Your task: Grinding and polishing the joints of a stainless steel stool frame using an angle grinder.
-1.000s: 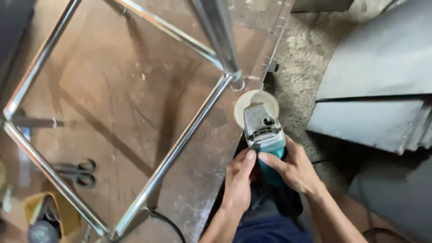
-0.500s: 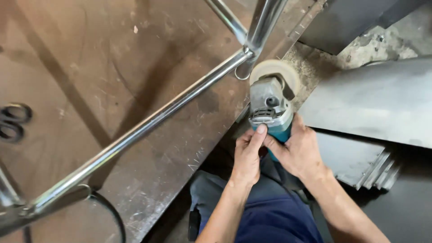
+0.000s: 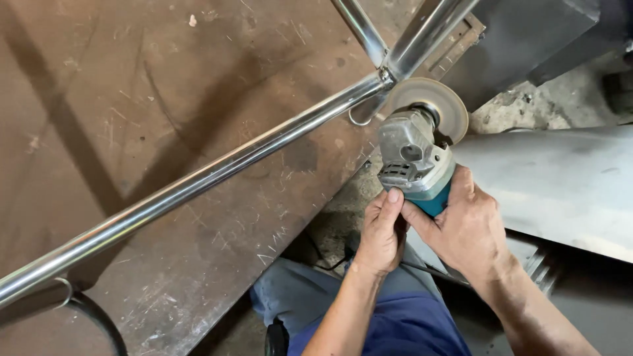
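The rusty steel worktop [image 3: 145,132] carried a polished tube frame [image 3: 217,173]. Both hands, left hand [image 3: 382,231] and right hand [image 3: 465,227], clenched the angle grinder [image 3: 415,161], long axis pointing away, disc [image 3: 432,105] at the frame's joint [image 3: 386,74].

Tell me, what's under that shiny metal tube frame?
The metal tube frame lies on a scratched brown steel table, its shadow falling alongside. A small wire ring hangs at the joint. Where the grinder disc meets the joint is hidden.
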